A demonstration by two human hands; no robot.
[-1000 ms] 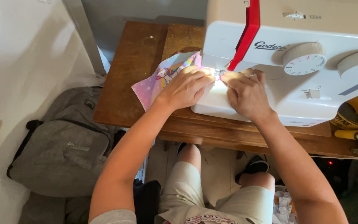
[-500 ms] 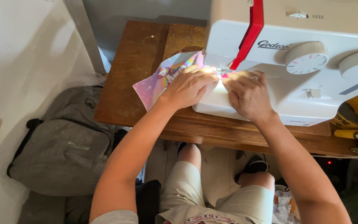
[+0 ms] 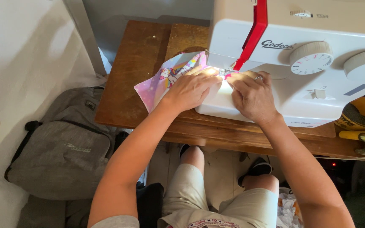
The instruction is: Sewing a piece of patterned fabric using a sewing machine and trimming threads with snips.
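Near the frame's centre, the left hand lies flat, fingers spread, pressing a pink and lilac unicorn-print fabric piece onto the brown wooden counter. Just right of it, the right hand rests released, palm down, on the bed of the white plastic sewing machine with a red stripe. A grey cloth backpack sits lower left.

our left hand covers part of the cloth. we can't see the needle, the light there is too bright. the sewing machine is cut off at the top and right.
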